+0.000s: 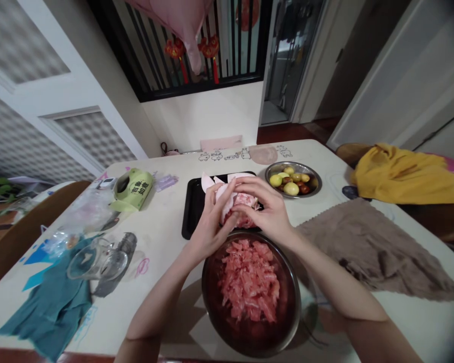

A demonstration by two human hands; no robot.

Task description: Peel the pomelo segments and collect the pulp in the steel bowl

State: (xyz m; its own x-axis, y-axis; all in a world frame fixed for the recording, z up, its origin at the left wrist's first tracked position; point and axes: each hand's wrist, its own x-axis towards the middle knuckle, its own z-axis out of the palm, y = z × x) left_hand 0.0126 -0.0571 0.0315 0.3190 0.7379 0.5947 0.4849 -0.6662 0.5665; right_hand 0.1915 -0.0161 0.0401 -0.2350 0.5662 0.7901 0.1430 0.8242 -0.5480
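My left hand and my right hand both grip a pink-fleshed pomelo piece with pale rind, held between them just above the far rim of a metal bowl. That bowl holds a heap of peeled pink pomelo flesh. Behind my hands lies a black tray with pieces of pale peel on it. My fingers are curled round the fruit, thumbs on top.
A small metal bowl of green and red fruits stands at the back right. A brown cloth lies right, a yellow cloth beyond it. On the left are a green tissue pack, a glass jug, a teal cloth and plastic bags.
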